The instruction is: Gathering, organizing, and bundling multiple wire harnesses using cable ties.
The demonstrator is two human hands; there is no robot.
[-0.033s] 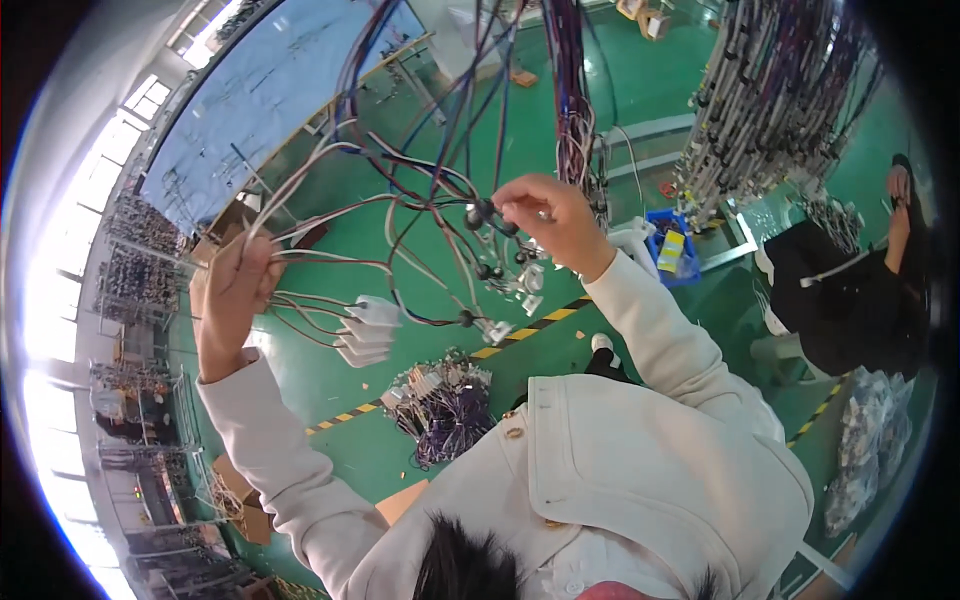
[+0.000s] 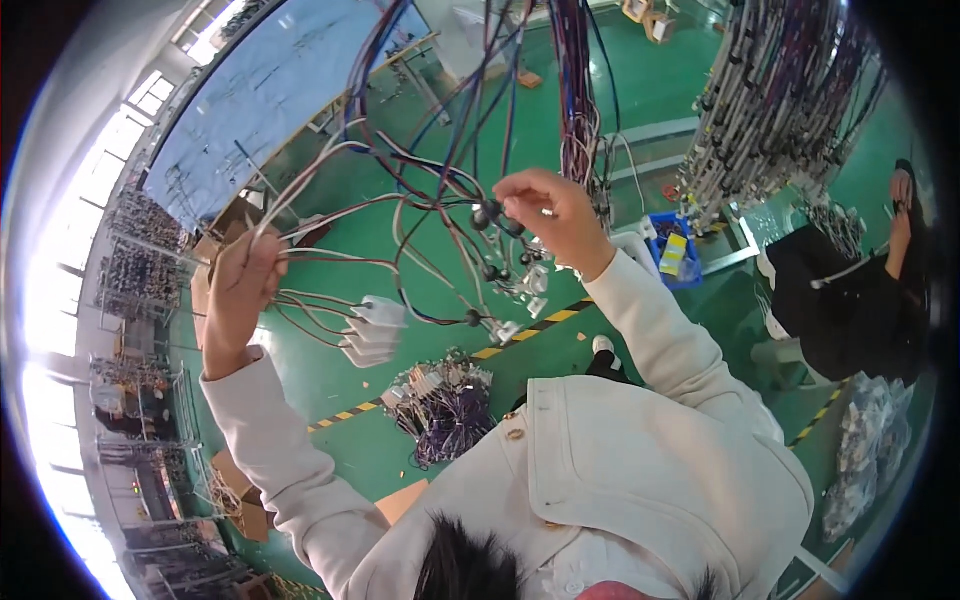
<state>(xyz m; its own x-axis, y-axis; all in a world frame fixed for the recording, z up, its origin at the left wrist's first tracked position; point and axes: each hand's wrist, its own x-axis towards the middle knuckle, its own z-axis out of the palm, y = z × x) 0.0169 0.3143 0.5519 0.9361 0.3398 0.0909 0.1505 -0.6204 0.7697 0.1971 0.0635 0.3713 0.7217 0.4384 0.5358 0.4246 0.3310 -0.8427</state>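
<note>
Several thin wires of a wire harness [image 2: 345, 205] are gripped in my left hand [image 2: 240, 290], its fingers closed round them. White block-shaped connectors [image 2: 375, 330] dangle from the wires just right of that hand. My right hand [image 2: 560, 225] is closed in a pinch at the tangled middle of the harness, touching a dark round piece [image 2: 487, 214]; the fingertips partly hide what they grip. Below it hang more dark round pieces and small white connectors [image 2: 530, 285]. The harness wires, white, red, blue and black, run up past the top edge.
Behind my right hand hangs a wire bundle [image 2: 572, 90]; a thicker bundle [image 2: 770, 120] hangs farther right. A blue bin [image 2: 683, 272] is below that one. A pile of harnesses [image 2: 440, 410] lies on the green floor. At the far right is another person in dark clothes [image 2: 830, 290].
</note>
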